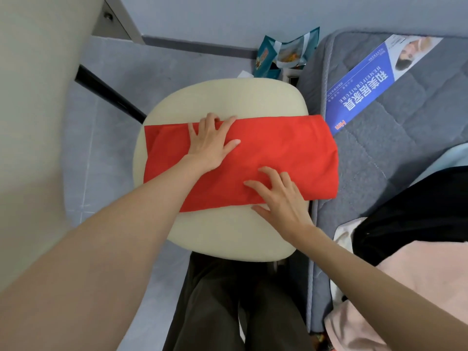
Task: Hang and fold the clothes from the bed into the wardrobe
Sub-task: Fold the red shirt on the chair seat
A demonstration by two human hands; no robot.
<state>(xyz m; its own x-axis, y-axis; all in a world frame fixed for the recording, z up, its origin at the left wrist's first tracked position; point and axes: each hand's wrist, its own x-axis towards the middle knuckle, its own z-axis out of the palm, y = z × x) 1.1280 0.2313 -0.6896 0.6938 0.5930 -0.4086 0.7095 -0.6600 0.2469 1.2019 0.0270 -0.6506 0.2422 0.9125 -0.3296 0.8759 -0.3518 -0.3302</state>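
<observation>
Closest to us are the person's dark trousers [228,312], standing square to a cream seat [228,236] that we take to be serving as the folding surface, since it sits just beside the bed [379,153]. At the near right, a pink garment [405,262] and a black garment [417,211] lie heaped on the bed, which we read as work yet to be folded or hung. The right hand [281,198] rests on the near edge of the red garment [291,148]. It is released, the fingers spread and only lightly bent, gripping nothing, and we judge it is pinning that edge so the layers do not slide. A little farther on, the left hand [211,145] lies flat and released on the cloth left of its middle, likely smoothing it and marking where the next fold will turn. The red garment itself is already folded into a long band across the seat, with its right end reaching over the edge of the bed. It is not yet in the wardrobe, and we cannot say where that stands. Farther off, a blue printed label [367,82] lies on the mattress, and teal packets [286,51] sit on the floor beyond the seat.
</observation>
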